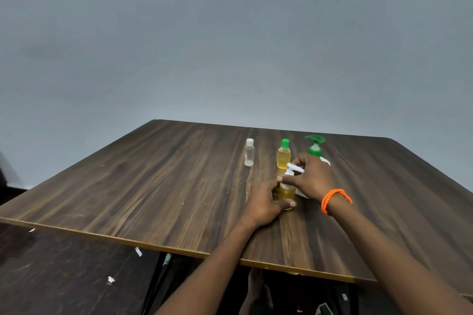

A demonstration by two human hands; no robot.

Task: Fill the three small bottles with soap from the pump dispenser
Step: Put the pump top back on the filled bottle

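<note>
On the wooden table, left hand grips an amber-filled small bottle; right hand pinches its white cap. Behind: near-empty clear bottle, yellow-filled bottle, and pump dispenser, contents seemingly hidden.

Bottles and hands on a table

Two small bottles stand side by side, the pump dispenser to their right. In front, both hands hold a third bottle.
</note>
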